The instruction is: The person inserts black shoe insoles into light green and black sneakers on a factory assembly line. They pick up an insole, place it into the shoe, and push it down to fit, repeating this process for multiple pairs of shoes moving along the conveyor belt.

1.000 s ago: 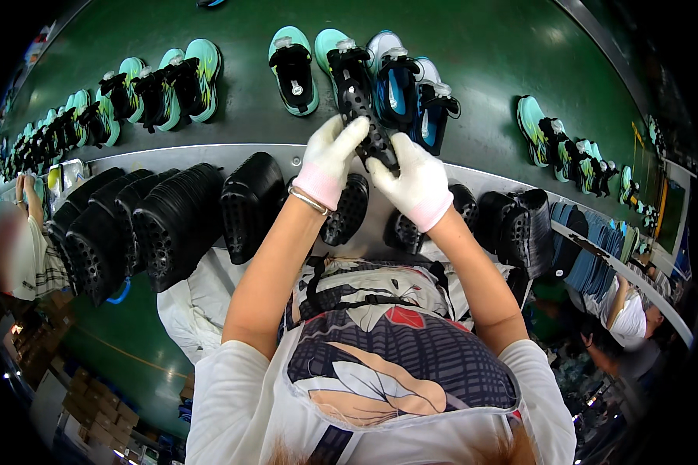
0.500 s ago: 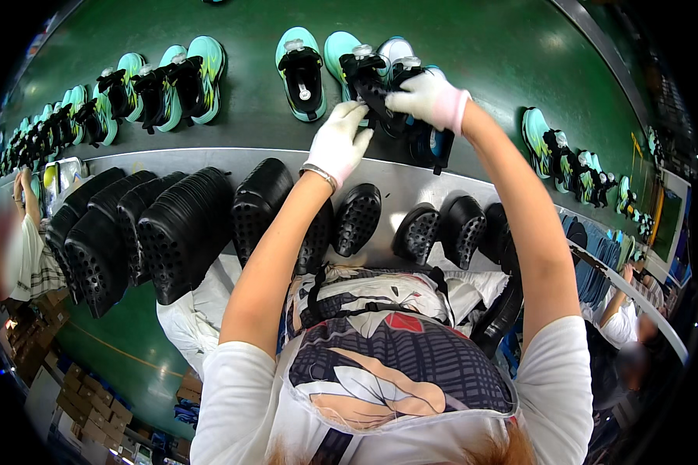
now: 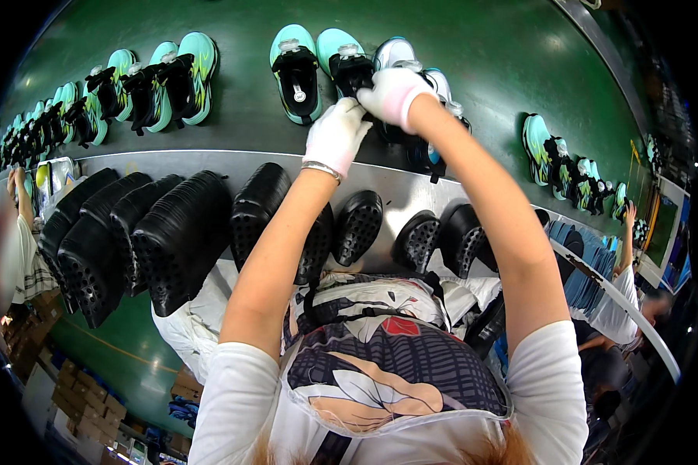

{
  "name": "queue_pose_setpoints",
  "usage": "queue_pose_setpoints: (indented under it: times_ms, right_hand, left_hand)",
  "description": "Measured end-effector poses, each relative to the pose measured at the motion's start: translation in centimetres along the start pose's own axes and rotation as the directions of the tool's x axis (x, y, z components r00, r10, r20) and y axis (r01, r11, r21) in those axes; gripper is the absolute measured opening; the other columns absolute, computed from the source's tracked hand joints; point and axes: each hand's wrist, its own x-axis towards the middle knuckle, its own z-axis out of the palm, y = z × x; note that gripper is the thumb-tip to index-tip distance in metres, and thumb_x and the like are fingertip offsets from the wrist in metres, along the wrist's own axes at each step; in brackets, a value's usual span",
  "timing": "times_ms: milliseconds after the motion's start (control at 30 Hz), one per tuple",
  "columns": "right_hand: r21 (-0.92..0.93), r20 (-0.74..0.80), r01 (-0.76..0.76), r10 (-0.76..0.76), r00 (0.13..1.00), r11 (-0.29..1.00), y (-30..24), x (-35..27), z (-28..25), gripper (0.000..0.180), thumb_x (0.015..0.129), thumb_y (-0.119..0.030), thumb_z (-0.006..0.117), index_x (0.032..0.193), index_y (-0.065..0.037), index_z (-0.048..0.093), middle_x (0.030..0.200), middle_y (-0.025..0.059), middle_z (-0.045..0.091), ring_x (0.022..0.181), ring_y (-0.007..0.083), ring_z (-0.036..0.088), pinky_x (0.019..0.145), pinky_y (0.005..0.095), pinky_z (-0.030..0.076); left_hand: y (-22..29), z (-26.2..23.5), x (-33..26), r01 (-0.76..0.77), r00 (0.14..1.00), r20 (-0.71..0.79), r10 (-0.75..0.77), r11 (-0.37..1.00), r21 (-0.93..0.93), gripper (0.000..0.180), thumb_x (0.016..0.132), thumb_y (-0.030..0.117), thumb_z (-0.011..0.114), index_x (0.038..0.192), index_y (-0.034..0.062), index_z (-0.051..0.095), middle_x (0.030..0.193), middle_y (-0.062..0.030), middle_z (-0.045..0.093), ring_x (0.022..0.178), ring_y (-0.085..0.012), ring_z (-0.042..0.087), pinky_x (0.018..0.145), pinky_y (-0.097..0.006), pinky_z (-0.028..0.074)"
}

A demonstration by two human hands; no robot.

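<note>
My left hand [image 3: 335, 138], in a white glove, has its fingers closed at the heel of a mint-green sports shoe [image 3: 335, 43]. Over the same shoe's black opening [image 3: 353, 71], my gloved right hand [image 3: 395, 97] is curled, its fingertips by the left ones. A black dotted insole that it held is now mostly hidden under the hands. Close on the left stands another mint shoe [image 3: 293, 77] with a white tag inside. On the right, a white-grey shoe [image 3: 395, 53] and a blue-white one [image 3: 438, 85] are partly covered by my right hand and forearm.
Stacks of black insoles [image 3: 180, 232] line the grey metal ledge [image 3: 264, 153] nearer me, with smaller stacks [image 3: 358, 227] between my forearms. Rows of mint shoes stand on the green belt [image 3: 473, 46] to the left [image 3: 198, 77] and right [image 3: 537, 147]. Other people work at both sides.
The black insole has gone down into the mint shoe's opening, where it was held above it before. My right hand has moved left, close against my left hand. Shoes have shifted slightly left.
</note>
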Motion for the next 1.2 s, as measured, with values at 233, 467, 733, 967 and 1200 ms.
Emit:
queue_pose_setpoints:
  times_ms: [233, 467, 733, 967, 1200]
  right_hand:
    - [-0.047, -0.024, 0.024, -0.025, 0.999, 0.999, -1.6, 0.2, -0.7, 0.048, 0.085, -0.038, 0.047, 0.09, 0.005, 0.067, 0.087, 0.0249, 0.066, 0.085, 0.0361, 0.065, 0.08, 0.0403, 0.05]
    - [0.174, 0.102, -0.102, 0.085, 0.991, 0.98, -0.3, 1.1, -1.4, 0.051, 0.079, -0.041, 0.054, 0.094, 0.007, 0.066, 0.086, 0.0227, 0.066, 0.077, 0.0323, 0.066, 0.073, 0.0376, 0.052]
    - [0.413, 0.254, -0.205, 0.104, 0.962, 0.887, 0.4, -0.2, -2.2, 0.044, 0.077, -0.042, 0.061, 0.065, 0.001, 0.058, 0.053, 0.0073, 0.052, 0.043, 0.0167, 0.049, 0.043, 0.0309, 0.041]
    - [-0.237, -0.033, -0.021, 0.014, 0.999, 0.971, -4.6, 0.8, 0.9, 0.024, 0.08, -0.01, 0.06, 0.102, -0.004, 0.069, 0.106, 0.0169, 0.067, 0.098, 0.0292, 0.066, 0.082, 0.0372, 0.054]
    - [-0.147, -0.236, 0.05, -0.084, 0.968, 0.988, -4.7, 3.1, 3.1, 0.027, 0.086, -0.02, 0.055, 0.098, 0.003, 0.062, 0.095, 0.0221, 0.067, 0.091, 0.0332, 0.066, 0.078, 0.041, 0.054]
  left_hand:
    - [-0.6, -0.8, 0.3, -0.043, 0.998, -0.047, 0.04, 0.998, -0.055, 0.022, 0.082, 0.021, 0.064, 0.1, 0.0082, 0.066, 0.104, -0.0067, 0.061, 0.093, -0.0277, 0.061, 0.079, -0.039, 0.051]
    - [-1.0, -1.2, 0.1, -0.028, 0.999, -0.039, 0.028, 1.0, -0.002, 0.023, 0.082, 0.024, 0.065, 0.1, 0.0106, 0.068, 0.106, -0.0043, 0.062, 0.093, -0.0262, 0.062, 0.079, -0.038, 0.051]
    - [-1.9, -2.0, 0.8, -0.154, 0.973, -0.103, 0.205, 0.917, 0.368, 0.016, 0.08, 0.015, 0.059, 0.093, 0.0117, 0.067, 0.112, -0.0005, 0.059, 0.096, -0.0273, 0.06, 0.069, -0.035, 0.056]
    - [0.1, -1.2, 0.9, 0.191, 0.98, -0.095, -0.176, 0.966, 0.175, 0.019, 0.084, 0.015, 0.051, 0.102, 0.007, 0.056, 0.086, -0.0131, 0.061, 0.078, -0.0308, 0.065, 0.066, -0.04, 0.055]
    - [-1.3, -1.1, 1.5, 0.336, 0.939, 0.043, -0.34, 0.939, 0.077, 0.019, 0.085, 0.012, 0.053, 0.101, 0.0036, 0.058, 0.104, -0.0213, 0.061, 0.094, -0.0393, 0.061, 0.08, -0.046, 0.05]
